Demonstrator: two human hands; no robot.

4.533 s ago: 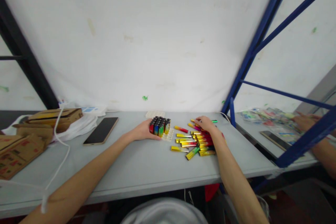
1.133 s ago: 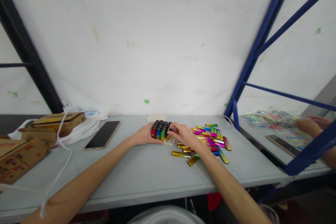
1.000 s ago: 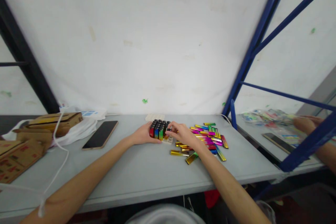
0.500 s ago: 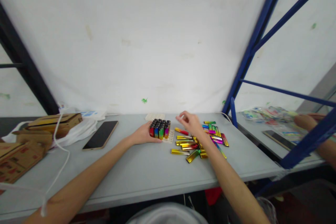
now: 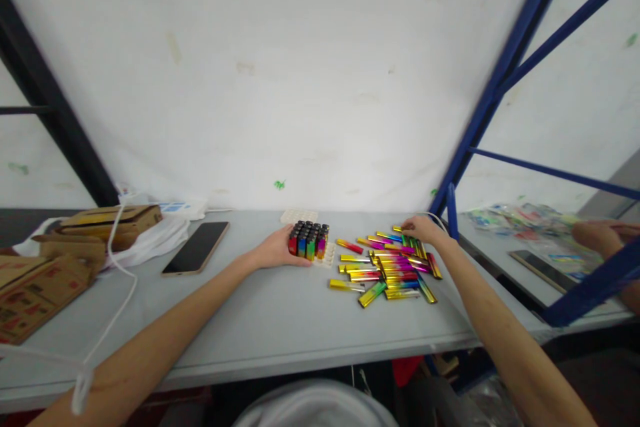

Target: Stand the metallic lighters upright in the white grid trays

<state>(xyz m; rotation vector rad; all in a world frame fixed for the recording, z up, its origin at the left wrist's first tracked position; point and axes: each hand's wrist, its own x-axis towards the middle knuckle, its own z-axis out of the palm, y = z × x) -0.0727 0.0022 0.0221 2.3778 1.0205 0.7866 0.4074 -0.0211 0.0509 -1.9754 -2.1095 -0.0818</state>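
Note:
Shiny coloured lighters with black tops (image 5: 309, 240) stand upright in a tight block on a pale tray with round holes (image 5: 327, 257). My left hand (image 5: 276, 248) is wrapped round the left side of this block, its thumb along the front. To the right, a loose heap of metallic lighters (image 5: 397, 267) lies flat, in gold, red, green, blue and magenta. My right hand (image 5: 420, 229) is at the heap's far right edge, fingers bent down and closed at a lighter (image 5: 397, 229). Its fingertips are partly hidden. Several green lighters (image 5: 413, 245) lie just under that hand.
Another pale holed tray (image 5: 299, 215) lies behind the block near the wall. A phone (image 5: 197, 249) and opened cardboard boxes (image 5: 45, 280) with a white cable (image 5: 131, 273) are on the left. A blue metal frame (image 5: 493, 107) rises on the right; beyond it is another person's hand (image 5: 593, 235).
My right hand has moved right and back, from beside the block to the far right edge of the heap. My left hand keeps its hold on the block. The view has shifted slightly.

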